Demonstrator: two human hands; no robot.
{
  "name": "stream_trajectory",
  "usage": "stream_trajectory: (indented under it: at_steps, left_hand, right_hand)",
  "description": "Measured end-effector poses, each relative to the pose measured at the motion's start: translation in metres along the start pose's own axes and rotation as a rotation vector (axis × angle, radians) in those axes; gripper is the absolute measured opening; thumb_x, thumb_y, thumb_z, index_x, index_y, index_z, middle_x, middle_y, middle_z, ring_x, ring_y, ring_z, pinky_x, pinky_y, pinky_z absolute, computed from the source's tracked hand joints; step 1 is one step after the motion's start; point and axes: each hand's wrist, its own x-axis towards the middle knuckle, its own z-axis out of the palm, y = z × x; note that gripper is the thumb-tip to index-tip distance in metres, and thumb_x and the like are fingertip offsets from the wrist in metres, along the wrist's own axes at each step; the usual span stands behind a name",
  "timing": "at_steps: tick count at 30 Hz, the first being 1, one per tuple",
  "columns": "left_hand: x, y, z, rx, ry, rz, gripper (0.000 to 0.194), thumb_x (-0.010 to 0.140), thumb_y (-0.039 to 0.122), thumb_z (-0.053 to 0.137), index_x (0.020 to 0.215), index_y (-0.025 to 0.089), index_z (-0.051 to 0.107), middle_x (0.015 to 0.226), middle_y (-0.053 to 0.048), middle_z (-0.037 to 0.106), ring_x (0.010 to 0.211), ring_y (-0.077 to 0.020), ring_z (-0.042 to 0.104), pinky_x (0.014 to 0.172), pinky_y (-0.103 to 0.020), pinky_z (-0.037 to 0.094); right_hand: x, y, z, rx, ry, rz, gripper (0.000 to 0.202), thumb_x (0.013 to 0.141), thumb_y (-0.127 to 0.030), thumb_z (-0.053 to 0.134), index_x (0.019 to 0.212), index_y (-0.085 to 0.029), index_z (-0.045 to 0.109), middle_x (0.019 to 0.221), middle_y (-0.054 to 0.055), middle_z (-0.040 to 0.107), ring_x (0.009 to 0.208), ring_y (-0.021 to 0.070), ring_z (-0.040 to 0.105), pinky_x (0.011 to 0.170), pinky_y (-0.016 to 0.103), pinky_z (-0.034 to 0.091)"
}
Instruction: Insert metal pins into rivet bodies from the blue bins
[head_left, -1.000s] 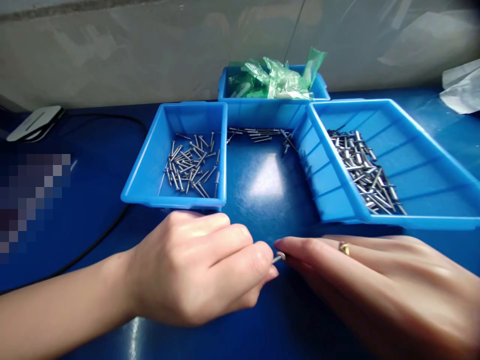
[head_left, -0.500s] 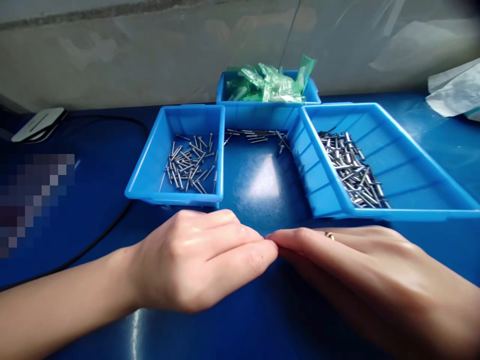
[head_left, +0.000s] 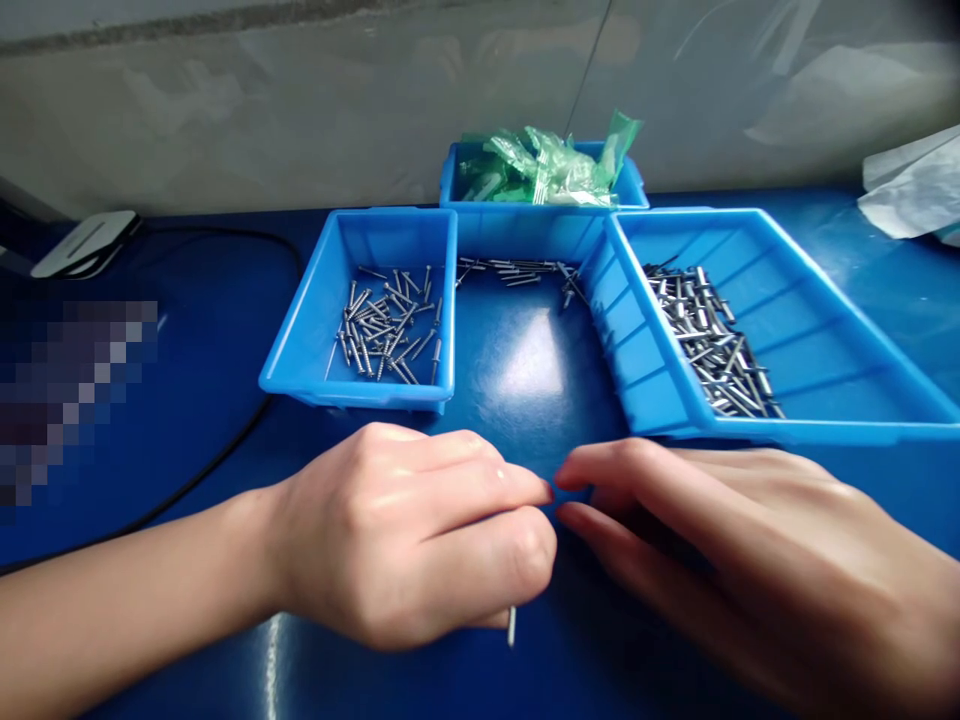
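Observation:
My left hand (head_left: pixel 427 540) is closed, thumb against fingers, in front of the blue bins. From beneath it pokes the thin, smooth metal pin of a rivet (head_left: pixel 511 627); the rest of that piece is hidden by my fingers. Just to the right, my right hand (head_left: pixel 720 540) has its thumb and index finger parted, with nothing visible between them. Its fingertips are close to the left hand's but apart from them. Silver screws (head_left: pixel 382 325) lie in the left blue bin (head_left: pixel 356 388), and a heap of blind rivets (head_left: pixel 712 345) fills part of the right blue bin (head_left: pixel 840 430).
Loose rivets (head_left: pixel 517 268) lie on the blue table (head_left: pixel 525 400) between the bins. Behind them, a third bin (head_left: pixel 448 180) holds green plastic packets (head_left: pixel 555 165). A black cable (head_left: pixel 225 455) runs from a white device (head_left: pixel 86 243) at left. White sheeting (head_left: pixel 915 185) is at right.
The fingertips of my two hands, touching before, have come apart. My right thumb and index finger have parted, and a metal pin now shows under my left hand.

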Motion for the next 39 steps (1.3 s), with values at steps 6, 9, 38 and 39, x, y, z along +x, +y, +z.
stream_trajectory:
  at_steps: [6,9,38,39]
  left_hand:
    - [0.0,-0.001,0.004,0.055,0.02,-0.047,0.025,0.122,0.013,0.057,0.104,0.018,0.075,0.088,0.001,0.085,0.069,-0.0123,0.076,0.068,-0.026,0.06]
    - [0.0,0.0,0.006,0.062,0.04,-0.101,0.03,0.126,0.015,0.052,0.102,0.018,0.07,0.08,0.004,0.079,0.063,-0.0116,0.07,0.063,-0.028,0.054]
    - [-0.002,-0.004,0.003,0.132,-0.009,-0.017,0.032,0.128,0.02,0.051,0.11,0.016,0.077,0.081,0.003,0.079,0.067,-0.0139,0.071,0.067,-0.029,0.055]
    - [-0.001,-0.004,0.002,0.151,-0.011,-0.026,0.038,0.128,0.021,0.051,0.1,0.017,0.077,0.076,0.004,0.075,0.063,-0.014,0.067,0.063,-0.031,0.052]
  right_hand:
    - [0.007,-0.004,0.0,-0.005,0.034,0.05,0.033,0.104,-0.003,0.039,0.089,-0.029,0.052,0.071,-0.002,0.072,0.048,0.0136,0.067,0.045,0.024,0.051]
    - [0.006,-0.003,0.003,-0.004,0.04,0.042,0.032,0.106,-0.003,0.04,0.094,-0.026,0.058,0.074,-0.001,0.074,0.052,0.0127,0.07,0.049,0.022,0.053]
    - [0.005,0.001,-0.004,-0.116,-0.079,-0.054,0.045,0.108,0.006,0.036,0.09,-0.024,0.064,0.081,0.004,0.082,0.057,0.0162,0.078,0.051,0.025,0.054]
    - [0.005,0.0,-0.004,-0.117,-0.065,-0.048,0.046,0.108,0.006,0.035,0.089,-0.024,0.064,0.081,0.005,0.083,0.057,0.0164,0.078,0.051,0.025,0.055]
